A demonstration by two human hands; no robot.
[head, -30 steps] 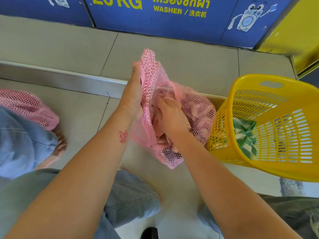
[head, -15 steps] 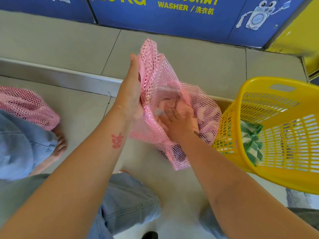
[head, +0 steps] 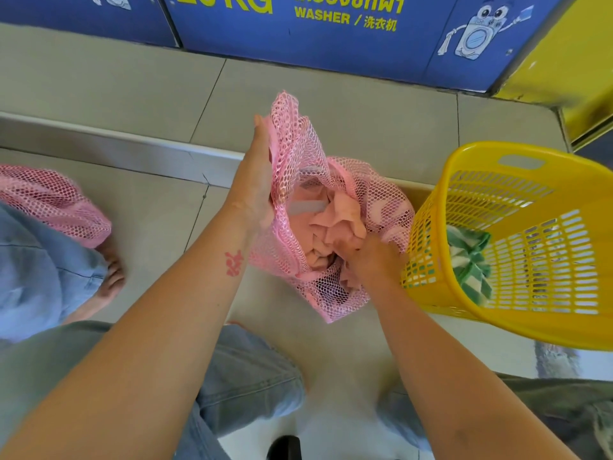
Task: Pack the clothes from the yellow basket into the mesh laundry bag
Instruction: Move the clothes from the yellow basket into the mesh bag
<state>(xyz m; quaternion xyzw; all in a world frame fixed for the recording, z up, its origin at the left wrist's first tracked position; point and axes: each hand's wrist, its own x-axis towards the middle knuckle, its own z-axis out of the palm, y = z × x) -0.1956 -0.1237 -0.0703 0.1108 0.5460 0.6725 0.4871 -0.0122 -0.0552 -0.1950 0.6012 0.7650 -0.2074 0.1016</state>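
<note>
Nearest, the right hand (head: 371,260) grips pink cloth (head: 335,224) inside the pink mesh bag (head: 298,154). Left of it, the left hand (head: 255,180) holds the bag's rim up. Right, the yellow basket (head: 497,154) holds a green striped cloth (head: 471,257).

Setting: self-service laundromat. Evidence: blue machine panel (head: 331,38) at 12 o'clock, lettered "20 KG" and "WASHER" in three scripts; cartoon washing-machine decal (head: 477,31) at 1 o'clock; yellow panel (head: 570,71) at 2 o'clock; grey tiled floor (head: 99,78) with a raised step (head: 132,154).
</note>
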